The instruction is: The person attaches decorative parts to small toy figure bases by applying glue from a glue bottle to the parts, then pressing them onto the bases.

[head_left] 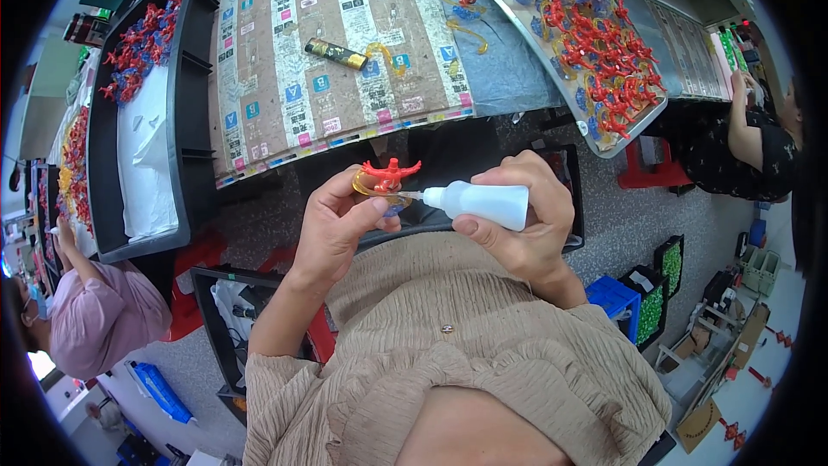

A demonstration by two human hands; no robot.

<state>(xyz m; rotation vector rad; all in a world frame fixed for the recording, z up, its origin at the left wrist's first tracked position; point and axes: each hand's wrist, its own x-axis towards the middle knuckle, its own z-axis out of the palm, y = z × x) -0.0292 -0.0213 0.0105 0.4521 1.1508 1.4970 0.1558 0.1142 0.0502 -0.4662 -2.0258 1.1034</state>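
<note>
Between the thumb and fingers of my left hand (332,229) is a small plastic figure (390,174), with a red body, arms spread wide, a yellow curved strip and a blue base. My right hand (539,220) is wrapped round a white squeeze bottle (479,203) lying nearly level. The bottle's thin nozzle points left and meets the figure, or comes very close to it, where the yellow and blue parts join. My left fingers partly hide the blue base.
A metal tray (614,148) full of similar red figures stands at the far right. On the paper-covered table (285,60) lie a dark lighter-like tube (336,53) and a yellow strip (379,53). A black bin (185,121) stands left. Co-workers sit at both sides.
</note>
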